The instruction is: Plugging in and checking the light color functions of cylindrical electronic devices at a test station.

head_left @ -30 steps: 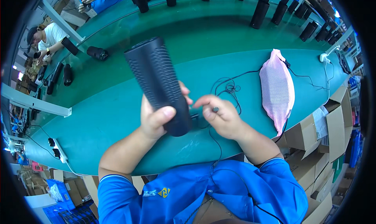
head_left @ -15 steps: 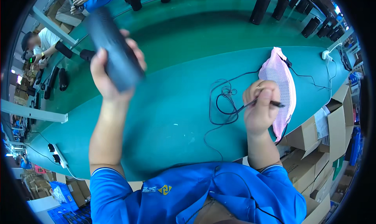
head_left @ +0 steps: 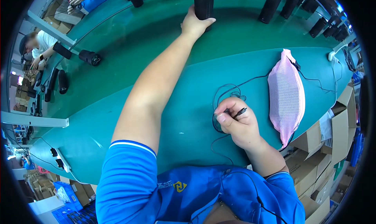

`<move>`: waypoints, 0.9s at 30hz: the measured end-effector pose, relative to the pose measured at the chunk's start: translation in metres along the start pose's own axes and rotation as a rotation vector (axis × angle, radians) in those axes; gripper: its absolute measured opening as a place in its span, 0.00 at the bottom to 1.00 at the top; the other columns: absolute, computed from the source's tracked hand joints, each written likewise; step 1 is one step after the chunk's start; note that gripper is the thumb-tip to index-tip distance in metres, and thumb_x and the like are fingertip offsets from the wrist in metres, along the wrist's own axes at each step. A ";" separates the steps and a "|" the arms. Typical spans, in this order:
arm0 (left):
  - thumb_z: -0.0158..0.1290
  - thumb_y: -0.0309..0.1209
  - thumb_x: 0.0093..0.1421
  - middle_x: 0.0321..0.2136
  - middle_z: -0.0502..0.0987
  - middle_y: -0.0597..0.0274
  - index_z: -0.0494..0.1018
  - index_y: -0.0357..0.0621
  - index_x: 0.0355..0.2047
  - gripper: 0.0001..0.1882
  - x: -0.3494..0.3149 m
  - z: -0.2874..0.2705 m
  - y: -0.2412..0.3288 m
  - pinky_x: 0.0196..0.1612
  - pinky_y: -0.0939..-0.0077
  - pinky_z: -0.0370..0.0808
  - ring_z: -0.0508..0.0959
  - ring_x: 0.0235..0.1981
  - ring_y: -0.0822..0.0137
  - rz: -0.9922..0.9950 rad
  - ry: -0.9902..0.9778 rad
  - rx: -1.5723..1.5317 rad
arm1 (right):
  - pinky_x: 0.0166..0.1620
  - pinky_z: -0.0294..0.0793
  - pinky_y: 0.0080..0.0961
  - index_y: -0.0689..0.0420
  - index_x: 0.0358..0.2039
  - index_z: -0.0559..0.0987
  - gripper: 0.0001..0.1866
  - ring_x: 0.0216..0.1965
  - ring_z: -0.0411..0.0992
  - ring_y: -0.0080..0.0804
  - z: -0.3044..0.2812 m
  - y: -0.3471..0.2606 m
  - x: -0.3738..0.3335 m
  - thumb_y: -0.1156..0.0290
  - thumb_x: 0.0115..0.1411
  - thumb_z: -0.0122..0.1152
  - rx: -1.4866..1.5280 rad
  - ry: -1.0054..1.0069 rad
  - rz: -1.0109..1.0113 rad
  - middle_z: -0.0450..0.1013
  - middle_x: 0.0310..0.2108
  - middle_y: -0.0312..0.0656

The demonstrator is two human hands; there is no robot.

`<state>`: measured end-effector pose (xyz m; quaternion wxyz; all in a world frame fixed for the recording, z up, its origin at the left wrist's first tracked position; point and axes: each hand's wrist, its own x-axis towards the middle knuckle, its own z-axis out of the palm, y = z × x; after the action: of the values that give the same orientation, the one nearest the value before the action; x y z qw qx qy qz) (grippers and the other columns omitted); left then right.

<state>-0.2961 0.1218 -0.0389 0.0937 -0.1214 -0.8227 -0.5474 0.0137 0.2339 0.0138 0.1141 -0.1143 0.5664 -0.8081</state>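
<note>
My left hand [head_left: 194, 25] reaches to the far side of the green table, its fingers around the lower part of a black cylinder [head_left: 204, 5]. The cylinder stands upright there, with a perforated wall and an opening at its top. Closer to me, my right hand [head_left: 239, 124] is closed on a thin black cable [head_left: 241, 112], whose plug end sticks out past the fingers. Loops of that cable lie on the table behind the hand. Right of this hand rests a pink mesh pouch [head_left: 287, 94] with dark leads beside it.
More black cylinders [head_left: 270, 8] stand along the far right. Another cylinder [head_left: 89, 57] lies on its side at left. A power strip [head_left: 62, 160] sits at the near left edge, cardboard boxes [head_left: 340, 126] at right. Two other people work at the far left.
My left hand has carried the cylinder from the left to the far middle of the table, turning it upright. My right hand has shifted left with the cable, away from the pink pouch.
</note>
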 end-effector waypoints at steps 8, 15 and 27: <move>0.45 0.67 0.52 0.66 0.51 0.53 0.49 0.70 0.66 0.44 0.011 -0.189 -0.065 0.54 0.27 0.57 0.55 0.63 0.38 0.023 0.487 1.308 | 0.32 0.60 0.15 0.58 0.40 0.73 0.06 0.29 0.61 0.18 0.006 0.001 0.001 0.72 0.64 0.52 -0.109 -0.084 0.090 0.65 0.27 0.32; 0.51 0.60 0.51 0.65 0.52 0.52 0.56 0.64 0.63 0.41 -0.042 -0.351 -0.127 0.53 0.33 0.62 0.57 0.60 0.40 -0.772 0.418 1.127 | 0.27 0.60 0.13 0.59 0.35 0.75 0.03 0.24 0.62 0.15 0.014 0.003 0.004 0.74 0.62 0.55 -0.282 -0.139 0.102 0.67 0.25 0.33; 0.38 0.43 0.60 0.49 0.69 0.37 0.56 0.30 0.57 0.31 -0.216 -0.206 0.000 0.29 0.72 0.77 0.77 0.30 0.57 -0.350 -0.151 -1.542 | 0.17 0.55 0.11 0.61 0.35 0.75 0.06 0.16 0.58 0.14 0.018 0.009 0.005 0.72 0.61 0.58 0.021 -0.086 0.332 0.67 0.21 0.33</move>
<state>-0.0859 -0.0897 -0.0217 -0.1603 -0.0576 -0.2228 -0.9599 0.0152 0.2132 0.0116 0.2714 -0.0521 0.5635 -0.7785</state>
